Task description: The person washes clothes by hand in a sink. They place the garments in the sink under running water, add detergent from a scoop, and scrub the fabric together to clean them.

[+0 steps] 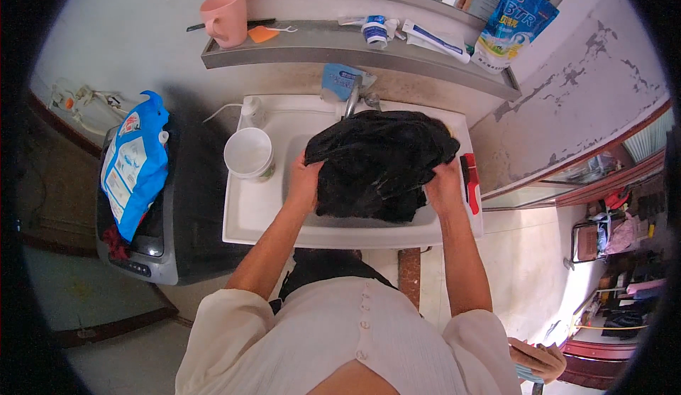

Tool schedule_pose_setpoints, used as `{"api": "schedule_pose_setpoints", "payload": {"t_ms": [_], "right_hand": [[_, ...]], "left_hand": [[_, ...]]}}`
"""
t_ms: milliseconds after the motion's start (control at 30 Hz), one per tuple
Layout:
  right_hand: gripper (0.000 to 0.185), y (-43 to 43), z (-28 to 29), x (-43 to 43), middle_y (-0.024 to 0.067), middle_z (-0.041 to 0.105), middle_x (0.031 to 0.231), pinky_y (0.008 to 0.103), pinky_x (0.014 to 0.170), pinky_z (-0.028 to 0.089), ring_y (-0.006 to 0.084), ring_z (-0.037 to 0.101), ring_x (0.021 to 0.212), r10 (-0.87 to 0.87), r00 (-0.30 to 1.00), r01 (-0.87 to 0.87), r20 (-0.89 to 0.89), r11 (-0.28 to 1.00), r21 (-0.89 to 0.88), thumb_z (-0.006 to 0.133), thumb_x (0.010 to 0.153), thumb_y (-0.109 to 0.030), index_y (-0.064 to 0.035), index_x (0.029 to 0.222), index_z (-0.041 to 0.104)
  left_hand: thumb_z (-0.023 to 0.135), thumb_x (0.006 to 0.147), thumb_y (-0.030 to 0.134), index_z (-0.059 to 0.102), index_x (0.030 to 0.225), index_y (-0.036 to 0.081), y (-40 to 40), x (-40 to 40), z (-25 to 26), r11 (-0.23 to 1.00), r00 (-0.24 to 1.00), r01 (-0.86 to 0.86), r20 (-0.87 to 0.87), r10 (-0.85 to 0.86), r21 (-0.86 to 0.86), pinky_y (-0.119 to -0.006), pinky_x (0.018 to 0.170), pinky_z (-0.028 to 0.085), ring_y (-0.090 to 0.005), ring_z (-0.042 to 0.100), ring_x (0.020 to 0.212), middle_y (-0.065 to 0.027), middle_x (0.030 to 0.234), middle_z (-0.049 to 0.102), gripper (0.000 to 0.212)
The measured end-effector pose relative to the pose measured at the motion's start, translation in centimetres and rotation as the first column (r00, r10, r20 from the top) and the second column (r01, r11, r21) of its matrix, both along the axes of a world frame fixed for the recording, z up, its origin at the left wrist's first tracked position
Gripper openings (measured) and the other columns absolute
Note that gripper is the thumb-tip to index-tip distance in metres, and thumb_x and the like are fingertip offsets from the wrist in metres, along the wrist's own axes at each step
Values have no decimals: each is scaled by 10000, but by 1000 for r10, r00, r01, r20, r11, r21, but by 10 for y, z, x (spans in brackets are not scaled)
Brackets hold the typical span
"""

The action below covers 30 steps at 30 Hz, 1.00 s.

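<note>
A bunched black garment [380,166] is spread between my two hands above the basin of a white washbasin [255,230]. My left hand [304,184] grips its left edge, fingers partly hidden by the cloth. On the opposite side my right hand [446,184] grasps the right edge. The cloth covers most of the basin, so what lies beneath it is hidden. Just behind the garment rises a metal faucet [353,97]. A white plastic tub [248,153] stands on the ledge left of my left hand.
A red-and-black brush-like object [471,184] lies on the right rim. Behind the tub is a white bottle [252,112]. A blue pouch [340,82] leans behind the faucet. The shelf [319,54] above holds a pink mug [226,17]. A blue bag [135,166] rests on a dark washing machine [197,208].
</note>
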State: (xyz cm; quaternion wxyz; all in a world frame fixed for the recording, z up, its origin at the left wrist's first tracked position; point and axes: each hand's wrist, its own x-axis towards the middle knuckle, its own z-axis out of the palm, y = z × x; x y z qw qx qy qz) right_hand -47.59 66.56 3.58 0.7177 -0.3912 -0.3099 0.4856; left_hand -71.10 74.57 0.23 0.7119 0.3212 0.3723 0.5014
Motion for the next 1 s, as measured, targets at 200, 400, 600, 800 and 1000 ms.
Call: {"api": "schedule_pose_setpoints", "payload": {"t_ms": [200, 400, 600, 800, 1000], "right_hand": [[782, -15, -123, -3, 114, 433, 1315, 356, 1032, 322, 280, 411, 1210, 164, 720, 0, 675, 971, -237, 738, 686, -115, -34, 1343, 323], [713, -32, -181, -3, 108, 467, 1287, 355, 1002, 342, 234, 440, 1182, 302, 566, -41, 767, 940, -340, 758, 687, -193, -47, 1291, 408], [572, -53, -156, 49, 142, 563, 1111, 369, 894, 425, 302, 518, 1073, 395, 571, 199, 720, 784, -588, 745, 633, -130, -62, 1158, 528], [689, -15, -124, 27, 145, 368, 1365, 389, 1012, 328, 318, 364, 1242, 454, 313, 3, 834, 878, -479, 753, 672, -250, -139, 1279, 447], [734, 32, -173, -9, 179, 256, 1442, 543, 1027, 236, 359, 222, 1334, 482, 227, 216, 846, 823, -526, 592, 788, -527, -207, 1390, 318]], "left_hand": [[566, 578, -93, 553, 967, 16, -22, 27, 33, 805, 902, 115, -400, 161, 582, -344, 884, 436, -247, 567, 995, -117, 1069, 599, 404], [528, 538, -66, 506, 934, 51, -29, 53, -12, 435, 762, 517, -628, 159, 738, -405, 880, 375, -364, 455, 1073, -139, 1177, 478, 414], [586, 596, -21, 558, 1043, 109, -5, -34, -111, 696, 272, 678, -960, 62, 237, -436, 879, 393, -341, 472, 1059, -124, 1098, 510, 466], [606, 754, 406, 542, 1209, 182, 14, -36, -128, 838, 226, 530, -931, -286, -129, -424, 1060, 272, -323, 354, 1254, -99, 1302, 468, 511], [482, 816, 606, 352, 1379, 242, 6, 38, -153, 844, -66, 536, -997, 35, -6, -593, 1051, 150, -401, 164, 1345, -151, 1473, 198, 683]]}}
